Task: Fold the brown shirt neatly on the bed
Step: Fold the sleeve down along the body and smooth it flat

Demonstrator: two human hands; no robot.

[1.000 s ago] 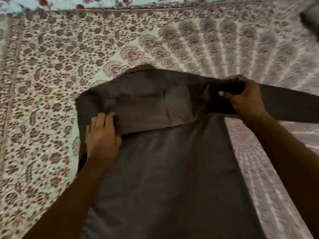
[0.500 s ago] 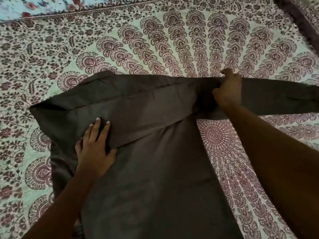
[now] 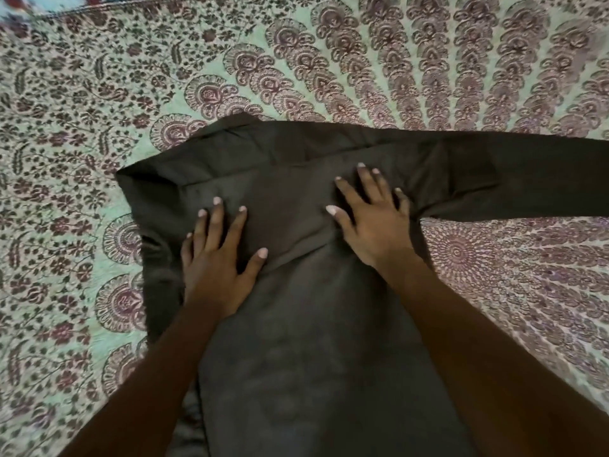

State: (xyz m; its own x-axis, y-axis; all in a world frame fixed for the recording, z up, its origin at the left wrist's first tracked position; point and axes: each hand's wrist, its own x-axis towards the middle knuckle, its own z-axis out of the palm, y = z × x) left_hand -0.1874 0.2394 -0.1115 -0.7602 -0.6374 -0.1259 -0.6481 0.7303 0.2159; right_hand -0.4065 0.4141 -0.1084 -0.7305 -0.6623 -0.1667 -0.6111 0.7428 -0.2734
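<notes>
Brown long-sleeved cloth shirt point(image 3: 313, 341) is lying flat on the bed, on top of the mint-green bedsheet with the maroon mandala print point(image 3: 494, 77), with its body running back toward the person. One sleeve point(image 3: 270, 206) is laid across the chest as a folded band. The other long sleeve point(image 3: 527, 179) stretches out to the right and off the frame edge.

The left hand point(image 3: 214, 268) sits flat on the lower edge of that folded band, and the right hand point(image 3: 372, 225) is flat near the right shoulder. There's no grip on anything: both hands have fingers straight and splayed, just pressing cloth.

Looks like the smoothing step. To do it well, imo, she/he should keep the palms flat and sweep outward from the middle so creases run off to the edges instead of getting trapped under the fold. The left hand should pin the folded edge while the right does the sweeping, because the fabric looks thin and could drag along. The bunched-up bit at the shirt's left side point(image 3: 158, 258) wants straightening too. After that, the outstretched sleeve probably gets folded across to match.
</notes>
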